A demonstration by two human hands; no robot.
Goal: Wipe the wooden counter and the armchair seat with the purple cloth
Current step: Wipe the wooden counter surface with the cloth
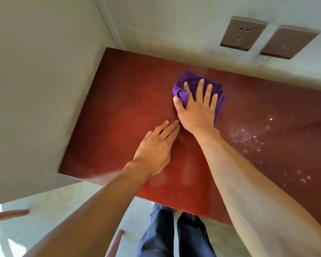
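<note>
The red-brown wooden counter [119, 112] fills the middle of the head view, set into a corner of pale walls. A bunched purple cloth [190, 80] lies on it toward the back. My right hand [197, 106] presses flat on the cloth with fingers spread, thumb hooked around its left edge. My left hand [157, 147] rests palm down on the bare counter just to the left of my right wrist, fingers together, holding nothing. White specks [246, 140] are scattered over the counter's right part. The armchair seat is out of view.
Two brown wall plates, a socket [243, 33] and a switch [288, 41], sit on the back wall above the counter. Red-brown wooden rails [7, 215] show at lower left over the pale floor. My legs in dark trousers [174, 234] stand at the counter's front edge.
</note>
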